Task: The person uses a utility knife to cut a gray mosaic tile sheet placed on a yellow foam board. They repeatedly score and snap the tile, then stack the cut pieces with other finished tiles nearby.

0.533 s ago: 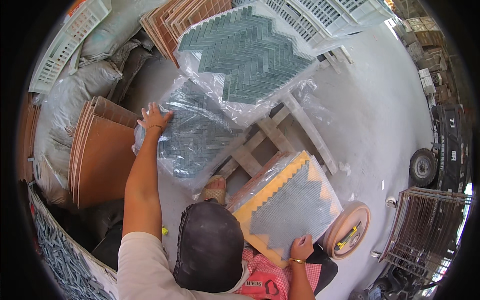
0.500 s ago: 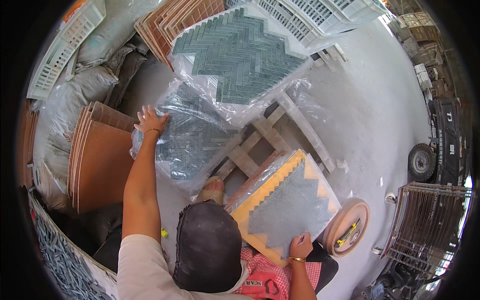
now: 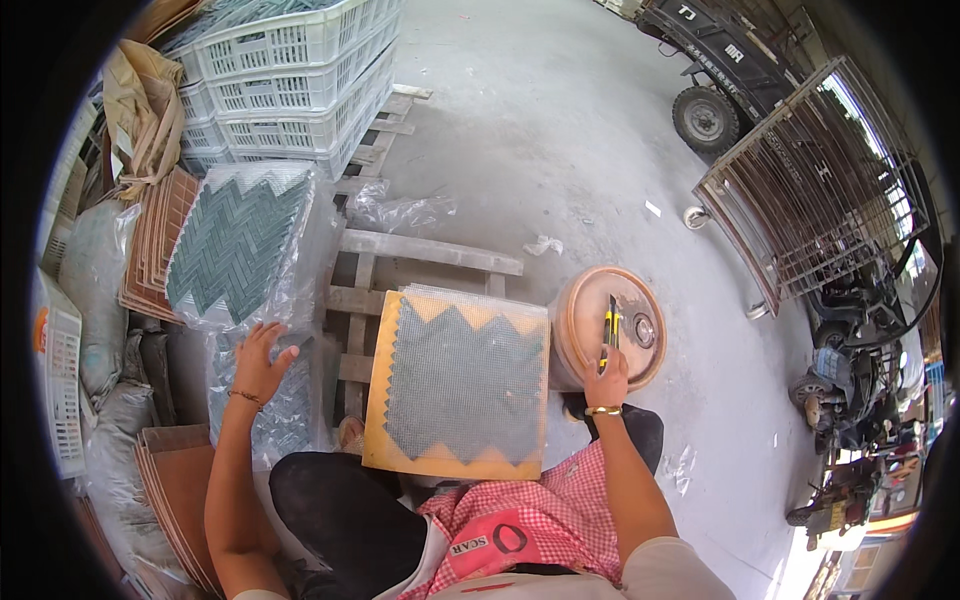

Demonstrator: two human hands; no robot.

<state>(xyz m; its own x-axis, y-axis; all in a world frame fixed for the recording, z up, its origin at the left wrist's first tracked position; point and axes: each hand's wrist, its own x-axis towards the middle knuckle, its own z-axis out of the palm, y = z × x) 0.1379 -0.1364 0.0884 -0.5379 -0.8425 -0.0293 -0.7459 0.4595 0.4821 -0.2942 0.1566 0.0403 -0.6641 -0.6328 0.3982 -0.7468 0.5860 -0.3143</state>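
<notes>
A sheet of grey herringbone mosaic tile (image 3: 465, 385), covered by white mesh, lies on a yellow board (image 3: 380, 440) in front of my knees. To its right stands a round brown drum (image 3: 568, 335) with a yellow-and-black utility knife (image 3: 611, 318) on its lid. My right hand (image 3: 606, 378) has its fingers closed around the knife's near end. Over at the left, my left hand (image 3: 262, 365) is open with fingers spread, over or on plastic-wrapped tile sheets (image 3: 275, 410); contact is unclear. Beyond it rises a taller stack of green herringbone tile sheets (image 3: 240, 245).
Stacked white plastic crates (image 3: 290, 100) stand far left. Wooden pallet slats (image 3: 430, 250) lie behind the yellow board. Brown boards (image 3: 175, 480) and filled sacks (image 3: 95, 300) line the left side. A wire-sided cart (image 3: 800, 190) and a black vehicle (image 3: 740, 60) stand right.
The view has swung rightward. My right hand has left the meshed sheet's edge and reached the utility knife on the drum. My left hand stays spread near the plastic-wrapped sheets.
</notes>
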